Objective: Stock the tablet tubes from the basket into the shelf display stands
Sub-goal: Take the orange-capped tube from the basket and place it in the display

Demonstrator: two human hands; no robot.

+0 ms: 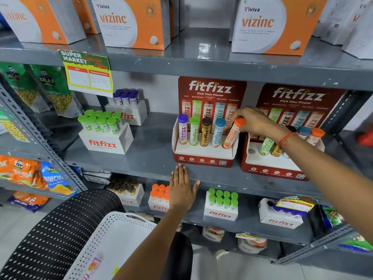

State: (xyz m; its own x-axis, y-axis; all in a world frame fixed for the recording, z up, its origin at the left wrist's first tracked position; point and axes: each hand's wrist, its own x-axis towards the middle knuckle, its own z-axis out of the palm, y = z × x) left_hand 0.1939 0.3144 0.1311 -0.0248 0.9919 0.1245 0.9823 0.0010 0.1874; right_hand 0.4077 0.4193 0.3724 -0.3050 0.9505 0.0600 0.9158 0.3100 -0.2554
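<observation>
My right hand (254,120) grips the cap end of an orange tablet tube (232,136), which leans in the rightmost slot of the left red fitfizz display stand (202,158). Beside it in that stand are a purple tube (182,129), a green tube (194,131), a brown tube (206,132) and a blue tube (218,133). The right display stand (268,168) holds several tubes, partly hidden by my forearm. My left hand (181,188) lies flat and open against the shelf's front edge below the left stand. The white perforated basket (113,235) sits at the bottom, with a tube blurred inside.
White fitfizz boxes of green-capped tubes (105,136) and purple-capped tubes (127,108) stand to the left on the same shelf. The lower shelf carries more fitfizz boxes (221,207). Orange vizinc cartons (133,21) fill the top shelf. A black perforated chair back (60,229) is beside the basket.
</observation>
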